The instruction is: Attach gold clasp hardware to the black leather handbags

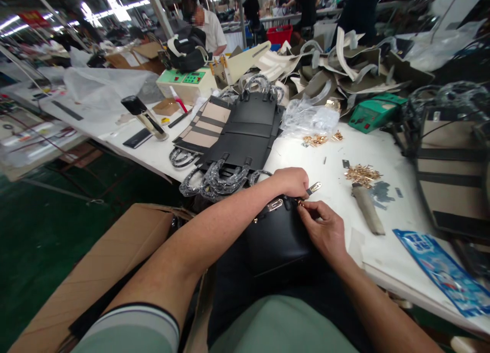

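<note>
**A:** What is taking up most of the view?

**B:** You are sitting at the white table (pixel 337 154), which is spreading out ahead of you and to your right. A cardboard box (pixel 115 261) is standing open on the floor under your left arm.

**A:** And what is lying on the table?

**B:** A stack of flat black bags (pixel 248 128) is lying straight ahead of you, with its wrapped handles hanging over the near edge.

**A:** Where is the piece being handled?

**B:** The black handbag (pixel 279 235) is resting over your lap, against the table's near edge and just below that stack. Your left hand (pixel 291 182) is curling over its top, and your right hand (pixel 325 230) is lying just beside it.

**A:** What is sitting close by?

**B:** A tool with a wrapped handle (pixel 368 210) is lying on the table just right of your right hand. A pile of gold hardware (pixel 362 174) is sitting at its far end.

**A:** How are the fingers sitting?

**B:** Your left fingers are closing down on the handbag's top, with a silver strap tip (pixel 314 188) poking out past the knuckles. Your right thumb and forefinger are pinching together on a small gold fitting (pixel 300 204) at the handbag's top edge.
</note>
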`<state>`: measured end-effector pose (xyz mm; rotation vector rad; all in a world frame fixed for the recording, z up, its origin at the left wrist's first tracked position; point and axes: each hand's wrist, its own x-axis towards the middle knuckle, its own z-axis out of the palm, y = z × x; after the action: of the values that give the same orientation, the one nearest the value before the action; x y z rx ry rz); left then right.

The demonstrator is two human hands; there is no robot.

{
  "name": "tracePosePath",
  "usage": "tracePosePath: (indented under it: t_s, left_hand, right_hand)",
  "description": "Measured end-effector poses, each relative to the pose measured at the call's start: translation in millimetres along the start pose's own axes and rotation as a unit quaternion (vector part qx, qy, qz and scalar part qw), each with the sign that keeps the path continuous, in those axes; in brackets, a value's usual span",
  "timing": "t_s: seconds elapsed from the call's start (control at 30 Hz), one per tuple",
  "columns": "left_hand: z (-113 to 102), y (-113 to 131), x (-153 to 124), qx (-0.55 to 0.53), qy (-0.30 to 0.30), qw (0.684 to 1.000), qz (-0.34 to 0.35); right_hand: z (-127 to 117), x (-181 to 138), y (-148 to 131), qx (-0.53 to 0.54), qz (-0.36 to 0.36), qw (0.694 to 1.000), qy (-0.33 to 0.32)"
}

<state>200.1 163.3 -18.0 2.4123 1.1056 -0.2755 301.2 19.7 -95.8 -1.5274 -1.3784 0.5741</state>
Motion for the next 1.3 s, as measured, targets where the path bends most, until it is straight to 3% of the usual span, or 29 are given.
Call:
tracePosePath:
  t_s: [0.13, 0.3, 0.43, 0.63, 0.8, 0.93, 1.3]
  left_hand:
    - [0, 10, -7, 0.018, 0.003, 1.0, -0.006]
    - [-4, 15, -9, 0.038, -0.008, 0.999, 0.008]
    - [-14, 4, -6, 0.021, -0.081, 0.995, 0.062]
    - [-28, -9, -5, 0.019, -0.179, 0.981, 0.073]
    - [-30, 1, -12, 0.062, -0.177, 0.982, 0.032]
    - [-32, 9, -15, 0.038, -0.253, 0.966, -0.026]
    - [-23, -9, -24, -0.087, -0.193, 0.975, -0.071]
  right_hand:
    - [3, -1, -2, -0.039, -0.038, 0.998, -0.021]
    - [8, -3, 5, -0.013, -0.018, 1.0, -0.013]
    - [10, -5, 5, 0.01, -0.016, 1.0, -0.007]
    - [9, -4, 2, 0.0, -0.069, 0.997, -0.021]
    - [10, -4, 7, 0.006, -0.08, 0.996, -0.037]
    - [10, -4, 10, 0.013, -0.089, 0.995, -0.048]
    - [7, -7, 8, 0.029, -0.12, 0.992, -0.023]
